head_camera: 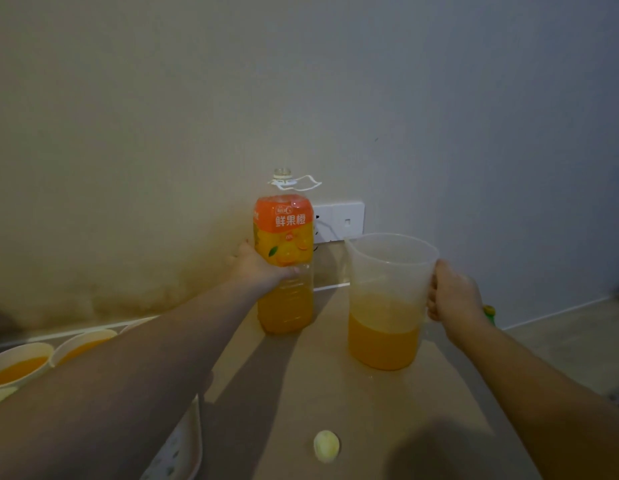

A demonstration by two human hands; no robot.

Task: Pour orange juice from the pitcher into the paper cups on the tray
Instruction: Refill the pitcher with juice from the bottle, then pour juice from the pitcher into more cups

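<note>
The left hand (258,268) wraps its fingers round the middle of the bottle (284,258), which stands upright and uncapped on the table (301,403) at about 12 o'clock from the person. The bottle is roughly half full of juice. The right hand (452,292) grasps the handle of the pitcher (387,299), fingers curled round it; the pitcher stands upright on the table at 1 o'clock, just right of the bottle and apart from it, its spout turned towards the bottle. Juice fills about the lower third of the pitcher.

At 9 o'clock, partly behind the left forearm, two cups (18,363) stand side by side, both holding juice; the rim of a third shows just beyond them. Whether they stand on the tray cannot be told here. A pale cap (326,446) lies on the table at 6 o'clock, well apart from the bottle. A white socket (339,221) sits on the wall (301,81) just behind the bottle.
</note>
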